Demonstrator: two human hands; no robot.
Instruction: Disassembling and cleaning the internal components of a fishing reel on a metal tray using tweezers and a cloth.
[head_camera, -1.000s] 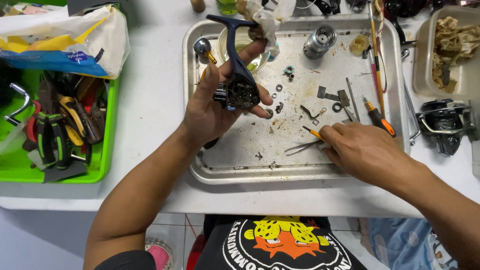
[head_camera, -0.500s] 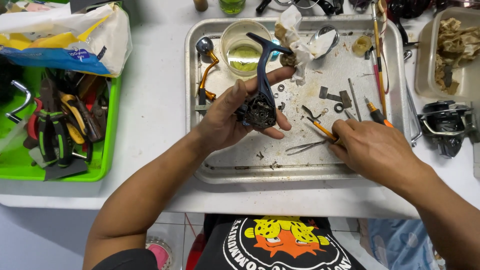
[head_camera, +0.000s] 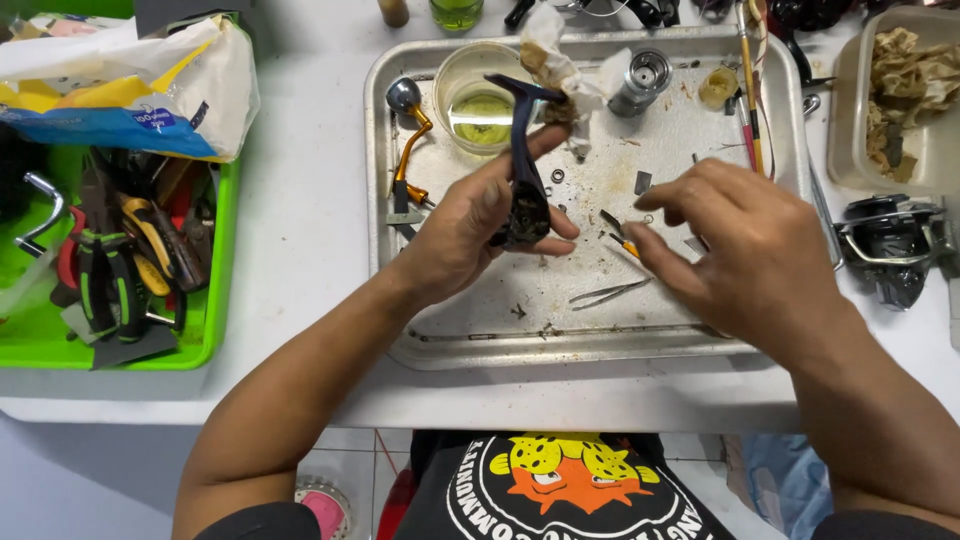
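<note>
My left hand (head_camera: 465, 235) grips a dark blue fishing reel body (head_camera: 525, 190) and holds it upright over the metal tray (head_camera: 385, 200). The reel's foot points up toward a glass bowl of yellowish liquid (head_camera: 482, 100). My right hand (head_camera: 745, 250) hovers over the tray's right half. Its thumb and fingers pinch a small orange-handled tool (head_camera: 622, 240), whose tip points toward the reel body. Thin tweezers (head_camera: 610, 293) lie on the tray just below the tool.
The tray also holds a gold-and-silver reel handle (head_camera: 408, 135), a metal spool (head_camera: 640, 80), crumpled tissue (head_camera: 550, 60) and small loose parts. A green bin of pliers (head_camera: 120, 260) and a plastic bag (head_camera: 120, 85) stand left. Another reel (head_camera: 890, 245) and a tub of rags (head_camera: 910, 90) sit right.
My left hand turned the reel body more upright and shifted it slightly. My right hand lifted off the tray and rose toward the middle, still with the orange tool.
</note>
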